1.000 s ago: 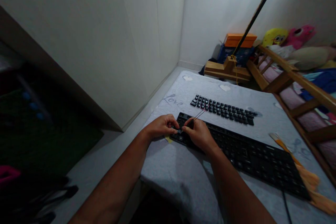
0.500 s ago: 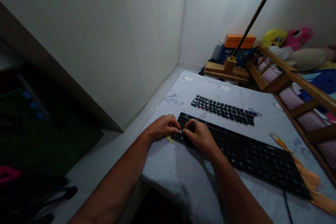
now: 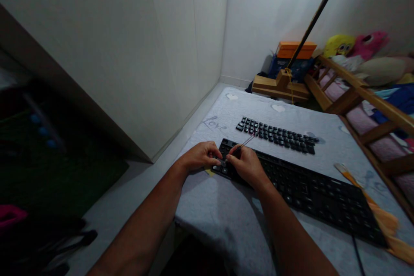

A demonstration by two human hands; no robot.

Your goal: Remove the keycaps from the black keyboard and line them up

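Note:
A black keyboard [image 3: 310, 194] lies slantwise on the cloth-covered surface, its left end under both hands. My left hand [image 3: 203, 155] rests at that left end, thumb and fingertips drawn together over the keys; what is between them is too small to make out. In my right hand [image 3: 247, 164], closed just beside it, is what looks like a wire keycap puller [image 3: 248, 140], its dark handle in the palm and two thin wires pointing away. Behind the keyboard, loose black keycaps [image 3: 276, 133] lie in rows. Part of a yellow piece [image 3: 209, 172] shows under the left hand.
An orange-handled brush [image 3: 344, 172] and an orange cloth [image 3: 384, 217] lie by the keyboard's right end, near its cable [image 3: 357, 254]. A white cabinet [image 3: 155, 51] stands left. A wooden bed rail [image 3: 371, 99] runs along the right; a wooden stand [image 3: 278, 86] is behind.
My right fingertips have shifted slightly right, away from the left thumb. The small pale piece that showed between the two hands is no longer clearly visible. My left hand stays almost in place.

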